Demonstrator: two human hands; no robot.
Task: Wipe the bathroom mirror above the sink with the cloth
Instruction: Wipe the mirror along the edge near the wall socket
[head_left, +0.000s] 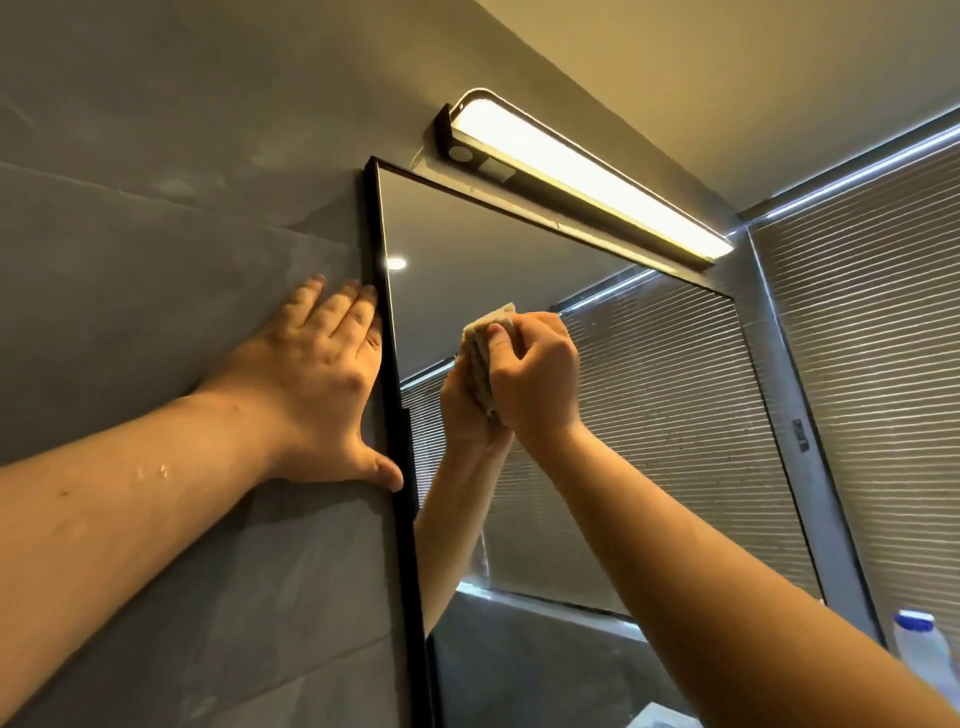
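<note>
The black-framed mirror (649, 441) hangs on the grey wall and fills the middle of the view. My right hand (535, 374) grips a small folded pale cloth (485, 338) and holds it against the glass in the upper left part of the mirror. The hand and forearm are reflected in the glass just beside it. My left hand (317, 384) lies flat on the wall with straight fingers, its fingertips and thumb touching the mirror's left frame edge.
A lit bar lamp (582, 171) is mounted just above the mirror's top edge. A window blind (872, 364) covers the right side. A plastic bottle with a blue cap (919, 644) stands at the lower right. Grey wall tiles (156, 260) extend to the left.
</note>
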